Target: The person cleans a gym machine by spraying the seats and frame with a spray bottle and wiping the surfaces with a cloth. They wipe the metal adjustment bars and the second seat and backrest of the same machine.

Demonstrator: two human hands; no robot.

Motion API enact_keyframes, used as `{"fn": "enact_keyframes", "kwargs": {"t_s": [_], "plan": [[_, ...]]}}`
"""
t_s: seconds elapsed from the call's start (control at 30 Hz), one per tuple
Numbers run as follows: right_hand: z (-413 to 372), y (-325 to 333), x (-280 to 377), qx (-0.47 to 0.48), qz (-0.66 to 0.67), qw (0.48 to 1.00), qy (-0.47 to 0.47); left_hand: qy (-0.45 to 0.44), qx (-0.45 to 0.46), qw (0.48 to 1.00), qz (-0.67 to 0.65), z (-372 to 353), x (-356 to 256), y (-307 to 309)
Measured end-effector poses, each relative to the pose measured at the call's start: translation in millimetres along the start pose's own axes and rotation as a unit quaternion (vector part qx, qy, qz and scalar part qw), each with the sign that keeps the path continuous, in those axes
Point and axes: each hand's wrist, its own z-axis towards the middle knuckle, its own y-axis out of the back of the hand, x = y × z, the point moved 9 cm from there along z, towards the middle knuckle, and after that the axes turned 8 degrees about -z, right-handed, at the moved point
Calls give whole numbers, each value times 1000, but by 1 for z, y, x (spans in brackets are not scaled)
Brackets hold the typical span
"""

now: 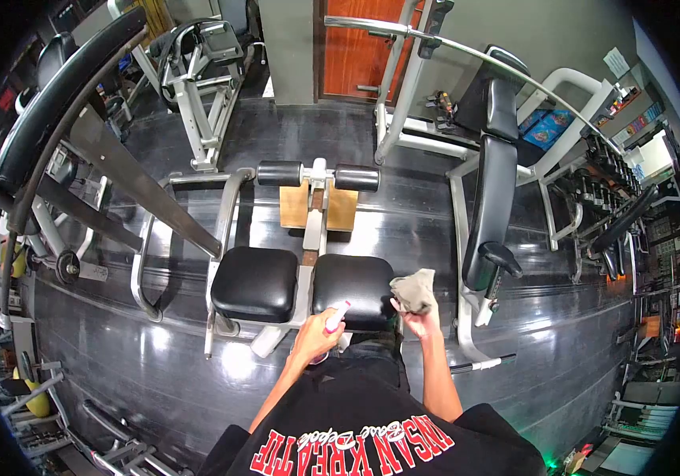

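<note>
My left hand (315, 339) is closed round a spray bottle (338, 316) with a white head and a red tip. The head points forward over the near edge of the right black seat pad (353, 285); most of the bottle's body is hidden below my fingers. In my right hand (422, 324) is a crumpled grey-beige cloth (414, 292), held up beside that pad's right edge. A second black pad (254, 284) lies to the left, across the white frame bar. Both pads are smooth and shiny.
Two black foam rollers (280, 173) sit ahead on the white post, before a wooden board (341, 208). An inclined bench (492, 198) and barbell rack stand to the right. A long grey machine arm (142, 190) slants in from the left. Dumbbells (598, 190) line the right wall.
</note>
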Motion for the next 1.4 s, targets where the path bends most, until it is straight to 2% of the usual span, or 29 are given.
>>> {"fn": "enact_keyframes", "kwargs": {"t_s": [0.07, 0.1, 0.13, 0.17, 0.2, 0.23, 0.27, 0.37, 0.4, 0.47, 0.53, 0.57, 0.63, 0.73, 0.77, 0.8, 0.87, 0.97, 1.03, 1.07, 1.1, 1.13, 1.2, 1.27, 1.33, 1.4], "plan": [[31, 25, 4, -31, -171, 985, 0, -29, -13, 999, -41, -3, -5, 7], [43, 23, 3, -29, -170, 985, -1, -28, -15, 999, -39, -4, -4, 10], [53, 21, 21, -80, -315, 941, 90, -45, -13, 998, -36, -5, -5, 12], [59, 13, 38, -127, -449, 866, 178, -62, -12, 997, -33, -7, -6, 14], [72, 9, 36, -125, -449, 867, 175, -59, -14, 998, -31, -9, -4, 17], [77, -5, 47, -155, -576, 762, 252, -45, -19, 998, -32, -11, -1, 20], [80, -22, 52, -178, -684, 631, 321, -31, -24, 999, -34, -13, 4, 23], [141, -26, 7, -51, -813, 500, 295, -24, -41, 998, -40, -20, 10, 32], [135, -56, -5, -32, -860, 430, 271, -17, -51, 998, -45, -24, 11, 35], [161, -74, -37, 11, -878, 396, 270, -11, -65, 997, -38, -29, 9, 41], [177, -99, -75, 64, -908, 367, 192, 10, -94, 993, -73, -31, 13, 47], [185, -106, -93, 88, -907, 362, 198, 29, -99, 987, -121, -33, 31, 43], [196, -116, -114, 123, -903, 363, 193, 43, -84, 989, -117, -28, 31, 39], [198, -113, -97, 164, -881, 406, 179, 40, -64, 990, -121, -17, 37, 30], [197, -110, -88, 182, -876, 407, 182, 26, -63, 990, -126, -14, 37, 27], [197, -103, -80, 195, -880, 386, 196, 27, -60, 990, -128, -10, 30, 27], [199, -74, -53, 173, -902, 354, 177, 46, -42, 991, -118, -4, 19, 24], [196, -44, -2, 128, -902, 367, 186, 26, -64, 986, -151, -2, 22, 22], [212, -3, 10, 66, -889, 450, -51, 24, -65, 986, -150, -3, 22, 20], [216, -4, 7, 68, -890, 449, -49, 21, -66, 987, -145, -4, 20, 20], [220, -5, 5, 54, -887, 458, -33, 100, -43, 980, -164, -7, 24, 18], [227, -6, 0, 40, -882, 469, -18, 119, -39, 978, -166, -10, 26, 17], [252, -14, -28, 85, -881, 465, -29, 82, -43, 979, -182, -13, 24, 17], [271, -29, -73, 161, -881, 442, -54, 95, -45, 978, -178, -17, 23, 17], [276, -55, -123, 247, -845, 470, -67, 98, -48, 980, -168, -20, 25, 16], [279, -76, -145, 244, -844, 474, -53, 98, -50, 980, -163, -21, 29, 15]]}}
